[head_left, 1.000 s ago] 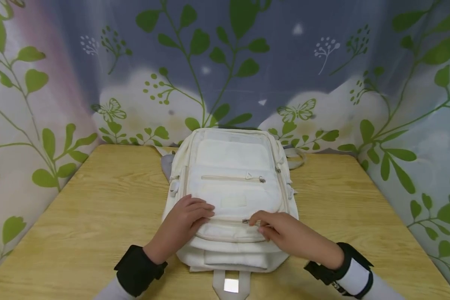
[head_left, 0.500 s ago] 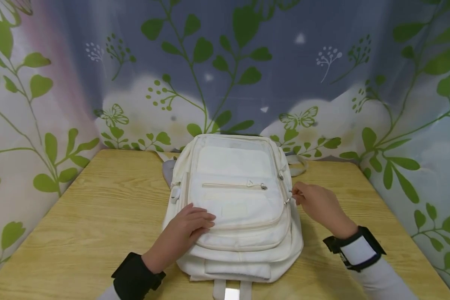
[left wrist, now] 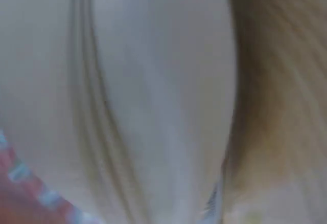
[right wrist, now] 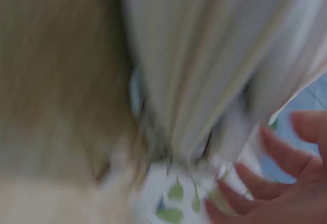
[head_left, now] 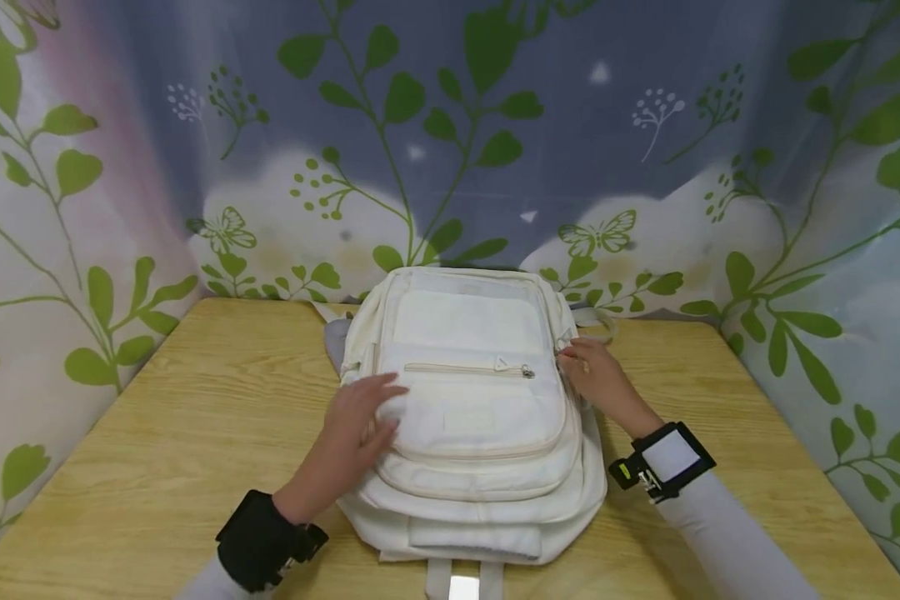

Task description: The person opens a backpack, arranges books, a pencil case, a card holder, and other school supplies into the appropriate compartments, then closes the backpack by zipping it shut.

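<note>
A cream backpack [head_left: 468, 421] lies front side up on the wooden table, its top toward the back wall. My right hand [head_left: 600, 375] is at its right side edge, fingertips right at the side zipper and its metal pull. In the right wrist view the fingers [right wrist: 278, 188] are spread and loosely bent beside the blurred fabric. My left hand [head_left: 356, 429] hovers over the bag's lower left, thumb and fingers apart, holding nothing. A short front zipper [head_left: 457, 369] runs across the bag, with its pull at the right end. The left wrist view shows blurred zipper tape [left wrist: 97, 96] along the bag.
The light wooden table [head_left: 232, 400] extends on both sides of the bag. Behind it hangs a leaf-printed curtain [head_left: 450, 125]. A grey strap [head_left: 438, 575] trails off the bag toward the front edge, and another strap [head_left: 596, 321] sticks out at the back right.
My right hand went from the lower front zipper, where a pull sat, to the bag's right side, then farther up along it. My left hand has lifted off the front and spread its fingers.
</note>
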{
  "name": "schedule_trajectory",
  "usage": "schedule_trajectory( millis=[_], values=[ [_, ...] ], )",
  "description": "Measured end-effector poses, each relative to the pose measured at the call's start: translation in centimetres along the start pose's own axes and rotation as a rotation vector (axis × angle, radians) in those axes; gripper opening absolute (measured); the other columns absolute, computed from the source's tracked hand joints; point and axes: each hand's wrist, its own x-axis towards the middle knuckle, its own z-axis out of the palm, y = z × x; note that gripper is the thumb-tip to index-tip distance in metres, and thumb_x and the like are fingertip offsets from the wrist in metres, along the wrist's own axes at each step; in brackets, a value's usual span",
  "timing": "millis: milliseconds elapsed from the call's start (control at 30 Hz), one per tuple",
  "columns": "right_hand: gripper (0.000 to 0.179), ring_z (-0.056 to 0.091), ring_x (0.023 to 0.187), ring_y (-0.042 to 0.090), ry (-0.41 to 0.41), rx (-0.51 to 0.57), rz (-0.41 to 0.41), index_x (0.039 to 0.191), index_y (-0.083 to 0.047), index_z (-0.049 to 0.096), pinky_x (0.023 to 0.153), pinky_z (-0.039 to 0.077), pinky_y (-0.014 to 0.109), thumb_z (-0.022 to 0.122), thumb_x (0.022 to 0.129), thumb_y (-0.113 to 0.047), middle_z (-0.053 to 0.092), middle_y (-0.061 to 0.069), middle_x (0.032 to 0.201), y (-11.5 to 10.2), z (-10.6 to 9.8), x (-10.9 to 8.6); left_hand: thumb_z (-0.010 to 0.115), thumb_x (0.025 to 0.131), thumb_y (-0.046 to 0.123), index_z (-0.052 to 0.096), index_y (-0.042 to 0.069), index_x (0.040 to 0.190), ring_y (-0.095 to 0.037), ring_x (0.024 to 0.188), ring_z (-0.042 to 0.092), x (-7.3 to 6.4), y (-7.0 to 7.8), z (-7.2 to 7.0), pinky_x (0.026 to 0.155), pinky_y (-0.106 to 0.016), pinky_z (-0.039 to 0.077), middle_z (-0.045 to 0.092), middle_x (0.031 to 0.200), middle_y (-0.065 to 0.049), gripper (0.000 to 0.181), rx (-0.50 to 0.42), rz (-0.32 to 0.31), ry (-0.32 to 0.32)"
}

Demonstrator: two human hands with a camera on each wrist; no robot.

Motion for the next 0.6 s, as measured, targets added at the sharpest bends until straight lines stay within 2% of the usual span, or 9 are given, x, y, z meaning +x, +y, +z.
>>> schedule_trajectory(
  millis=[67,133,200,267,367,600],
  values=[
    [0.056,0.014,0.137,0.049,-0.094,0.071,0.034,0.139,0.006,0.035,0.105,0.023,0.065,0.042,0.1,-0.032,0.014,0.033,0.148,-0.1,0.2,-0.8,0.056,0.092,0.014,0.045,0.006,0.134,-0.043,0.132,0.03,0.2,-0.8,0.0,0.104,-0.063,0.022,0.035,0.143,-0.025,0.044,-0.03,-0.105,0.048],
    [0.066,0.0,0.139,0.049,-0.183,0.116,0.087,0.147,-0.001,0.019,0.105,0.015,0.069,0.041,0.099,-0.04,-0.002,0.031,0.151,-0.4,0.4,-1.7,0.053,0.094,0.018,0.032,0.005,0.142,-0.049,0.136,0.018,0.2,-1.5,0.2,0.105,-0.067,0.018,0.02,0.147,-0.032,0.055,-0.099,-0.23,0.026],
    [0.073,-0.008,0.14,0.046,-0.249,0.146,0.126,0.15,-0.008,0.01,0.105,0.01,0.07,0.043,0.097,-0.045,-0.01,0.027,0.152,-0.7,0.5,-2.5,0.049,0.096,0.026,0.017,0.008,0.149,-0.049,0.139,0.004,0.2,-1.8,0.2,0.106,-0.069,0.012,0.003,0.15,-0.033,0.064,-0.158,-0.348,-0.067],
    [0.077,-0.01,0.14,0.045,-0.289,0.173,0.157,0.151,-0.012,0.006,0.104,0.009,0.071,0.045,0.095,-0.048,-0.013,0.024,0.153,-1.0,0.5,-3.1,0.046,0.097,0.032,0.006,0.012,0.151,-0.047,0.141,-0.005,0.2,-2.0,0.2,0.106,-0.069,0.01,-0.008,0.152,-0.03,0.07,-0.192,-0.4,-0.147],
    [0.078,-0.01,0.14,0.045,-0.319,0.213,0.178,0.151,-0.014,0.003,0.105,0.008,0.07,0.045,0.095,-0.048,-0.014,0.022,0.153,-1.3,0.6,-3.6,0.043,0.098,0.037,0.0,0.017,0.151,-0.046,0.14,-0.01,0.3,-2.0,0.0,0.106,-0.069,0.012,-0.016,0.152,-0.026,0.072,-0.202,-0.426,-0.202],
    [0.076,0.0,0.139,0.049,-0.298,0.198,0.171,0.151,-0.011,0.011,0.105,0.014,0.069,0.047,0.095,-0.046,-0.005,0.025,0.152,-2.3,1.6,-4.7,0.045,0.098,0.032,0.004,0.013,0.151,-0.05,0.139,-0.005,-0.1,-2.2,-0.1,0.106,-0.068,0.013,-0.018,0.149,-0.03,0.07,-0.17,-0.43,-0.198]
  ],
)
